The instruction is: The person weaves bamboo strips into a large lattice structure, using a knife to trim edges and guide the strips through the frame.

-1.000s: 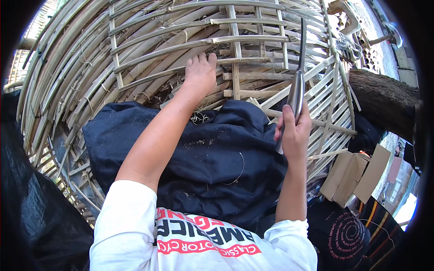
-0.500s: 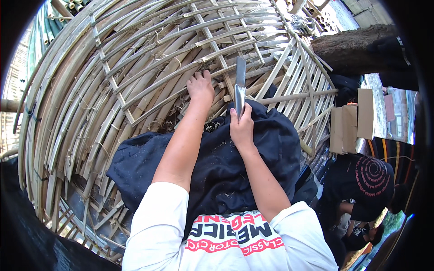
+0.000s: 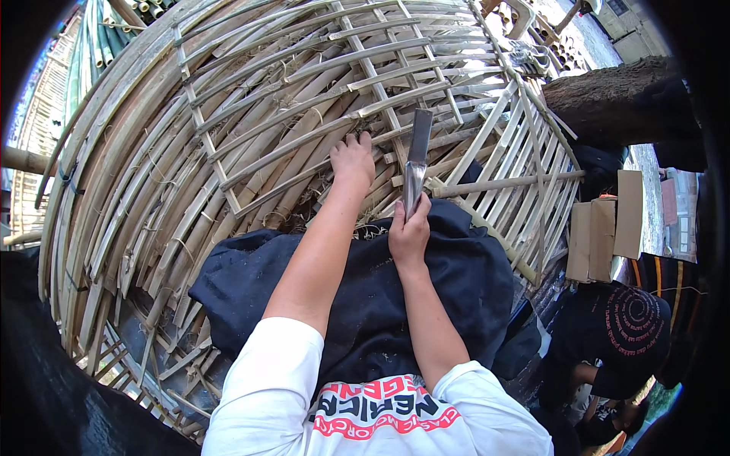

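In my right hand (image 3: 411,232) is a knife with a broad, square-ended metal blade (image 3: 420,137), pointing away from me. The fingers wrap its lower end, so I cannot see the whole handle. My left hand (image 3: 353,161) reaches forward to the bamboo lattice (image 3: 304,137), palm down. Its fingers are slightly apart and bent, their tips near a thin slat and a tuft of greenish fibre (image 3: 370,120). Whether the tips touch the slat is unclear. Over my lap lies a dark cloth (image 3: 365,296) dotted with small shavings.
Long split bamboo strips (image 3: 144,167) are heaped to the left and beneath the lattice. At the right stand a cardboard box (image 3: 590,239) and a thick log (image 3: 608,95). A person in a black shirt (image 3: 620,323) bends at the lower right. Green bamboo poles (image 3: 91,42) are at the far left.
The whole view has shifted, so the scene sits slightly lower and further right. Against the lattice, both hands and the knife stay about where they were.
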Demonstrator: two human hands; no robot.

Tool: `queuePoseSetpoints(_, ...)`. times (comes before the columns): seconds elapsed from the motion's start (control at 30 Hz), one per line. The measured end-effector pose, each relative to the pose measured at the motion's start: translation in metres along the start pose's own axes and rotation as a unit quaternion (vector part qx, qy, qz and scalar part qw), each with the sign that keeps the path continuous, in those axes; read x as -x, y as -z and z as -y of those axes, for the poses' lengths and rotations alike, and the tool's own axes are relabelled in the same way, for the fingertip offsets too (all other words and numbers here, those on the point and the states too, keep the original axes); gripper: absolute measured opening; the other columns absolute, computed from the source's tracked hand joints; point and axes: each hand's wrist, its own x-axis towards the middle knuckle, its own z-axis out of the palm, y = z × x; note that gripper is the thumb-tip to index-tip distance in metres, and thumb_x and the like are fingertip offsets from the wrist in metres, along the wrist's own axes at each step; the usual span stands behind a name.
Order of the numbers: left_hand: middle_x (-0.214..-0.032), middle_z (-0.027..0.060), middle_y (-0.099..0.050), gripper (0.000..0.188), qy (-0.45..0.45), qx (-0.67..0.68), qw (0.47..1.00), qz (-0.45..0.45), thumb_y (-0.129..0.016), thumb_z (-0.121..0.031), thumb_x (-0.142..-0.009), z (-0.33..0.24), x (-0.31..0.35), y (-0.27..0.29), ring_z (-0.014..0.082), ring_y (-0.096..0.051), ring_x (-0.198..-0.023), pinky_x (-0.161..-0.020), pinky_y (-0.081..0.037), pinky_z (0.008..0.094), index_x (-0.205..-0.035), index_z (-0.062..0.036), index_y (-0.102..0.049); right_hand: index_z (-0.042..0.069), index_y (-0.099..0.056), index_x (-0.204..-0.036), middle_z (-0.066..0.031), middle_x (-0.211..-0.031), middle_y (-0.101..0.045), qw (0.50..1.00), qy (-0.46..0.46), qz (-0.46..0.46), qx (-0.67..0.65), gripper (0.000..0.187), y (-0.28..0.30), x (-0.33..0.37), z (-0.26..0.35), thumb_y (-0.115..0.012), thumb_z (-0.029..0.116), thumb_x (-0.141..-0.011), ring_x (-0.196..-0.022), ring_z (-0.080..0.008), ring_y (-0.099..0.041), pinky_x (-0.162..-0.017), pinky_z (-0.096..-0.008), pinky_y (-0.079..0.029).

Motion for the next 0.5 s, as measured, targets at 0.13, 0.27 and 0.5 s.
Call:
queuePoseSetpoints(0.13,-0.122,0.0218,-0.054,0.056,-0.010,-0.008,1.000,0.007,-0.065,-0.011,-0.077,-0.001,-0.001,0.003,0.0396,-0.057,-0.111,-0.094,-0.045,0.0483,-0.127,-0.0039,-0.042,-0.002,-0.036,-0.130,-0.0319,-0.098,-0.063,0.999,-0.022,0.034,0.010,0.047,0.005,-0.011,0.000,-0.054,0.024,-0.096,-0.086,-0.0485,-0.063,-0.072,-0.0520,-0.050)
queuePoseSetpoints(0.27,-0.122,0.0231,-0.054,0.058,-0.013,-0.008,1.000,0.001,-0.066,-0.011,-0.076,0.001,0.000,0.003,0.0407,-0.057,-0.111,-0.094,-0.046,0.0492,-0.128,-0.0034,-0.040,-0.003,-0.036,-0.127,-0.0311,-0.094,-0.063,0.991,-0.039,0.113,0.053,0.046,0.013,-0.024,-0.003,-0.054,0.024,-0.095,-0.081,-0.0490,-0.063,-0.070,-0.0538,-0.051)
queuePoseSetpoints(0.5,-0.121,0.0238,-0.053,0.065,-0.007,-0.014,1.000,0.022,-0.066,-0.011,-0.075,-0.002,0.000,-0.001,0.0417,-0.055,-0.112,-0.094,-0.045,0.0492,-0.133,-0.0016,-0.036,-0.002,-0.037,-0.122,-0.0301,-0.088,-0.064,0.986,-0.039,0.143,0.080,0.041,0.008,-0.024,-0.018,-0.056,0.022,-0.094,-0.078,-0.0483,-0.063,-0.066,-0.0524,-0.051)
